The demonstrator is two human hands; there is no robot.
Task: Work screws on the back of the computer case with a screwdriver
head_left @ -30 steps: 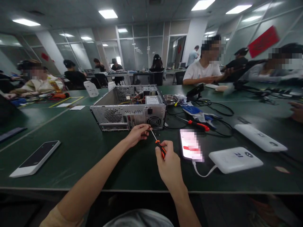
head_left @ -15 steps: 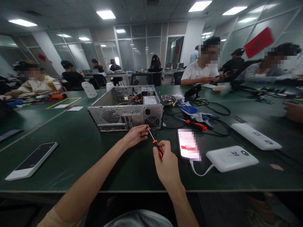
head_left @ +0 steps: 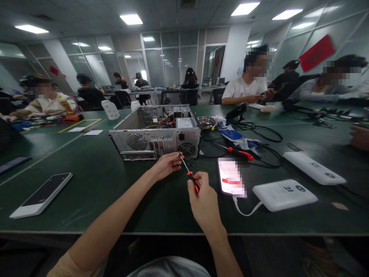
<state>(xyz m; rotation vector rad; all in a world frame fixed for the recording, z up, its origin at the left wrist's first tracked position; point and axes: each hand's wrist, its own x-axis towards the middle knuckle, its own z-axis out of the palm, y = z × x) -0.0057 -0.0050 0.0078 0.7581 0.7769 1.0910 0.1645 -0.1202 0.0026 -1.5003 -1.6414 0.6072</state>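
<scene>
My right hand [head_left: 204, 196] is closed round the black and orange handle of a screwdriver [head_left: 193, 182], its thin shaft slanting up and left. At the shaft's tip, the thumb and forefinger of my left hand [head_left: 167, 166] pinch together; whatever lies between them is too small to make out. Just behind both hands stands an open-topped metal computer case [head_left: 167, 135], its rear panel with vents and fan grille facing me. Inside it, cables and a power supply [head_left: 185, 123] show. Small dark bits, perhaps screws, lie on the table beside my left fingertips.
Right of the case lie a second screwdriver [head_left: 239, 153], blue-white gloves [head_left: 235, 138], a metal bowl [head_left: 206, 123] and black cables. Nearer are a lit phone [head_left: 230, 177] and white power banks [head_left: 285, 195]. A white device [head_left: 43, 196] lies left. Co-workers sit across the green table [head_left: 115, 215].
Both hands and the screwdriver hold nearly the same pose. The whole view has shifted slightly, and a person across the table has turned their head.
</scene>
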